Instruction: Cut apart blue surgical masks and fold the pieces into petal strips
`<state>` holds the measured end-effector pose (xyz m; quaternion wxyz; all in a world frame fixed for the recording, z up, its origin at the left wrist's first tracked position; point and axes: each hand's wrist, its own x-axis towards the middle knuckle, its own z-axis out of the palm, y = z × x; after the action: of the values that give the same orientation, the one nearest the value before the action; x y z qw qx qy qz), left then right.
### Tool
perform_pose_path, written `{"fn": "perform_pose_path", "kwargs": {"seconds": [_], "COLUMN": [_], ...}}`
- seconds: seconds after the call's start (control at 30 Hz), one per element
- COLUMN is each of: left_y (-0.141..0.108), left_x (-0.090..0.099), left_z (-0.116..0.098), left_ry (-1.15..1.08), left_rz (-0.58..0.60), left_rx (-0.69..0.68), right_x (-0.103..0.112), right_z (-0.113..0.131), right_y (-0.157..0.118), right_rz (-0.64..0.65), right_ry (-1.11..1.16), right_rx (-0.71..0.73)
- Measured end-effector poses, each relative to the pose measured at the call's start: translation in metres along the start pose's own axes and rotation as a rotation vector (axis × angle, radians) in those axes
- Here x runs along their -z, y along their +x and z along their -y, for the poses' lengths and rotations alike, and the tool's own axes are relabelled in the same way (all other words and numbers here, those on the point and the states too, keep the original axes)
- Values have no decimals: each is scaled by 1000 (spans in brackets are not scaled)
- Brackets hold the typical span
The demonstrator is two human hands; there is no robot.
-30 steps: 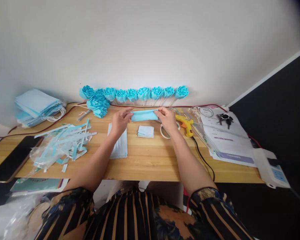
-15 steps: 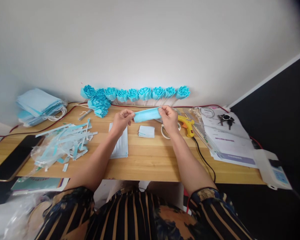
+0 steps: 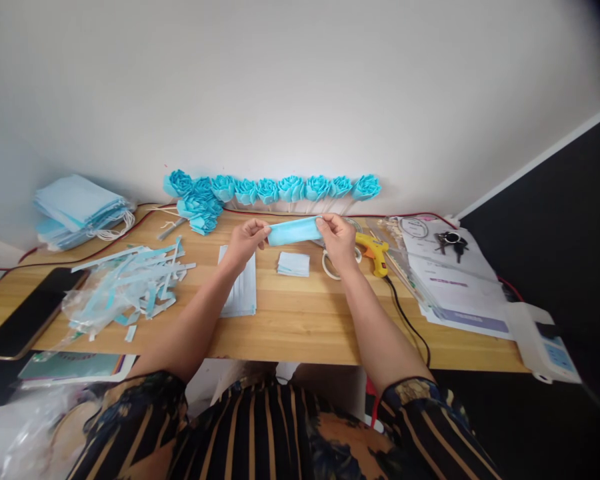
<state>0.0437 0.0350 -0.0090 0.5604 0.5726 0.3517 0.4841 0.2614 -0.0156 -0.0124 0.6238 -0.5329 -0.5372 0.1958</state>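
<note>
A light-blue strip of face-mask fabric [image 3: 294, 231] is stretched level above the table between my two hands. My left hand [image 3: 249, 241] pinches its left end, and my right hand [image 3: 337, 235] pinches the right end. Under the strip lies a small stack of cut pale-blue pieces [image 3: 293, 264]. A flat pleated face mask [image 3: 241, 287] rests below my left forearm, partly covered by it. Close to my right hand are a roll of tape [image 3: 330, 265], partly hidden, and a yellow glue gun [image 3: 375, 253].
Blue fabric flowers [image 3: 291, 189] line the wall. To the left lie stacked masks [image 3: 80, 203], a heap of offcut strips [image 3: 140, 283] and a black phone [image 3: 30, 313]. On the right are papers [image 3: 455, 280], keys [image 3: 451, 241] and a white power strip [image 3: 540, 340]. A black cord [image 3: 410, 320] crosses the table edge.
Both hands keep their pinch on the strip, which stays almost where it was. The view has shifted very slightly.
</note>
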Motion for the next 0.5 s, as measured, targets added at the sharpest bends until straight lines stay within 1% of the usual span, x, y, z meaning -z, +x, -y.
{"fn": "perform_pose_path", "kwargs": {"seconds": [0.1, 0.17, 0.27, 0.4, 0.5], "left_y": [1, 1, 1, -5, -10], "left_x": [2, 3, 2, -3, -8], "left_z": [2, 4, 2, -7, -11], "left_ry": [-61, -102, -81, 93, 259], "left_rz": [29, 26, 9, 8, 79], "left_rx": [31, 51, 55, -58, -161], "right_x": [-1, -1, -3, -10, -16], "right_z": [0, 0, 1, 5, 10], "right_y": [-1, -1, -2, -8, -12], "right_rz": [4, 2, 17, 111, 165], "right_ry": [7, 5, 16, 21, -9], "right_rx": [-9, -17, -31, -40, -33]}}
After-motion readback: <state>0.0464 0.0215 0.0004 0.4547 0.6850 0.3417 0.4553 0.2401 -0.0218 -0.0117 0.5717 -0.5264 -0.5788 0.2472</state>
